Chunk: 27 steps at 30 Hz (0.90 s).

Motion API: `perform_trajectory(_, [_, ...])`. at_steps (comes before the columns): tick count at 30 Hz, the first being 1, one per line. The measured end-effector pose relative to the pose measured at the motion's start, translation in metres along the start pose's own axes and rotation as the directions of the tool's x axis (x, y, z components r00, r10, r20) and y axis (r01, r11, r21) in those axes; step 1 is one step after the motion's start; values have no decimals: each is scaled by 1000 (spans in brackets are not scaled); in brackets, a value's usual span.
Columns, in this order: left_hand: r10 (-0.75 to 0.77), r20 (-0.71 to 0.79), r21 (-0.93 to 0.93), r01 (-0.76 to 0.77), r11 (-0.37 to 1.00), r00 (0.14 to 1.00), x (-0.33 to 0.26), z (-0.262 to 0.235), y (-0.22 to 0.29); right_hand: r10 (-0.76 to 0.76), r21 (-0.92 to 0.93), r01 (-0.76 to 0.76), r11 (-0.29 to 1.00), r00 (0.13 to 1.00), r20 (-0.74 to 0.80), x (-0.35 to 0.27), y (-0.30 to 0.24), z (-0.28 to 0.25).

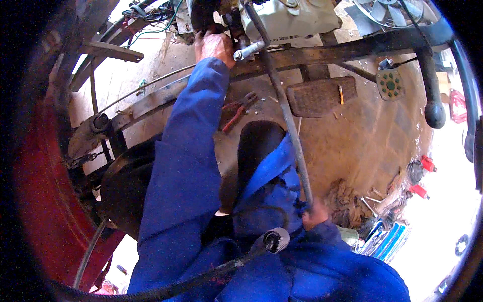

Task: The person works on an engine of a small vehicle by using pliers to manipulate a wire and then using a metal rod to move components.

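Observation:
My left hand (215,46) reaches into the machinery at the top, below a dark rounded part (204,15). Its fingers curl in against that part, and what they grip is hidden. Close by its right side is a silver metal lever-like piece (249,51). A long grey metal bar (284,100) runs from the machinery down to my right hand (315,216), which is closed around its lower end and slightly blurred. The pale engine casing (289,20) sits right of the bar's upper end. Red-handled pliers (239,111) lie on the floor below my left hand.
A dark frame beam (322,56) crosses the view, with a brown foot pad (322,95) and a round-studded pedal (390,83) beneath. A black hose with a knurled end (275,240) hangs in front of me. Rags (347,201) and blue-cased tools (385,239) lie at right.

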<state>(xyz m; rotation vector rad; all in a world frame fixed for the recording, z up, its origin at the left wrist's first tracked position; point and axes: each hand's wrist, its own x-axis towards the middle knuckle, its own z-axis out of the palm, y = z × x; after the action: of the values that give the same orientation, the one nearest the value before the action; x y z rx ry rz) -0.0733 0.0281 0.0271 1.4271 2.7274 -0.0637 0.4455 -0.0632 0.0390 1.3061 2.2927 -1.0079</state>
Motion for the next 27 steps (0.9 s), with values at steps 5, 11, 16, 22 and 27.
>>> perform_trajectory(5, [-33,-103,24,36,999,994,2,14,1,31,68,-29,997,999,-30,5,-2,3])
perform_trajectory(11, [-47,150,12,45,999,988,11,20,-7,-15,207,23,978,999,-42,-8,-34,-24])
perform_trajectory(16, [-91,126,54,85,995,988,14,-8,-6,-10,128,14,992,1000,-29,-5,-3,14])
perform_trajectory(22, [-248,13,-125,248,961,969,28,16,7,33,162,-29,986,999,-22,-10,-21,-2])
perform_trajectory(27, [-295,153,-90,310,946,943,34,19,-10,110,93,-112,989,993,30,-11,-34,-2])
